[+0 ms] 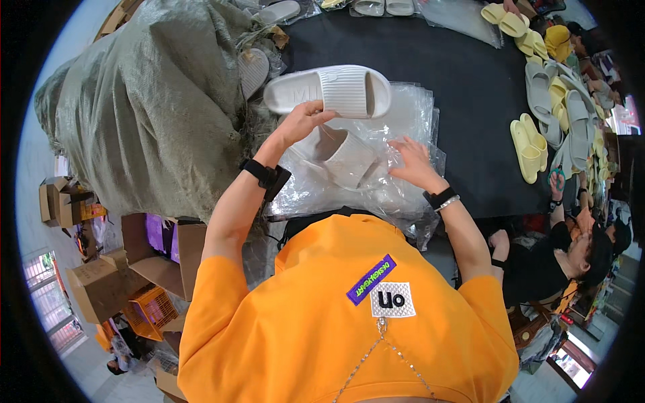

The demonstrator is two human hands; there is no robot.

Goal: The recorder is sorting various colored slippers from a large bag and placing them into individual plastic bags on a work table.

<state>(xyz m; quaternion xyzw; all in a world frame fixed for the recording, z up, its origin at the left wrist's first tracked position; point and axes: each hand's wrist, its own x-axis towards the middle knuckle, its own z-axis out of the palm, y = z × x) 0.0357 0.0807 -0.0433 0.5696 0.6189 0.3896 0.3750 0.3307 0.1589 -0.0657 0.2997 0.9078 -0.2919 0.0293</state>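
A pale grey slide slipper (346,92) lies crosswise at the far side of the pile, its broad ribbed strap toward the right. My left hand (306,123) grips its near edge beside the strap, thumb and fingers closed. Just below, a second pale slipper (347,156) sits in or under clear plastic; which of the two I cannot tell. My right hand (416,166) is at the right side of this slipper, fingers apart and curved, close to the plastic. Beneath everything is a stack of clear plastic bags (406,107) on the dark table (470,127).
A large grey-green woven sack (144,101) bulges at the left, with another slipper (253,72) beside it. Yellow slippers (529,148) and grey slippers (578,121) line the table's right side. A co-worker in black (544,265) is at the right. Cardboard boxes (99,285) stand lower left.
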